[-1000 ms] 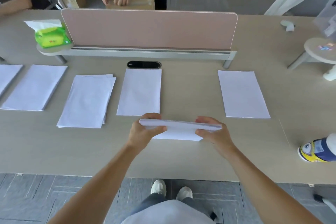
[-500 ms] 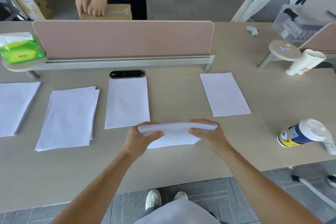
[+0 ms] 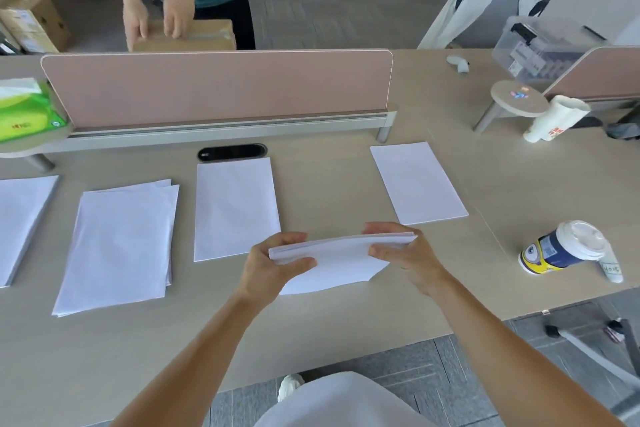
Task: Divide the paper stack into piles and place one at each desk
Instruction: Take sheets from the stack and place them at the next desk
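I hold a white paper stack [image 3: 341, 250] just above the desk [image 3: 329, 319], near its front edge. My left hand [image 3: 273, 262] grips its left end and my right hand [image 3: 405, 253] grips its right end; the lowest sheets sag onto the desk. Several white paper piles lie flat in a row: one at the far left edge [image 3: 20, 218], a loosely fanned pile [image 3: 121, 243], a neat pile [image 3: 233, 206] just behind my left hand, and a pile to the right [image 3: 417, 182].
A pink divider screen [image 3: 214, 87] runs along the back, with a black cable slot [image 3: 232, 152] before it. A lidded cup [image 3: 568, 248] lies at the right, a white paper bag [image 3: 554, 121] behind it, green tissues [image 3: 24, 111] far left. A person handles a box [image 3: 183, 36] beyond.
The view has swung right, so the piles sit further left in frame and the cup shows fully. My hands still hold the stack, now a little right of the middle pile.
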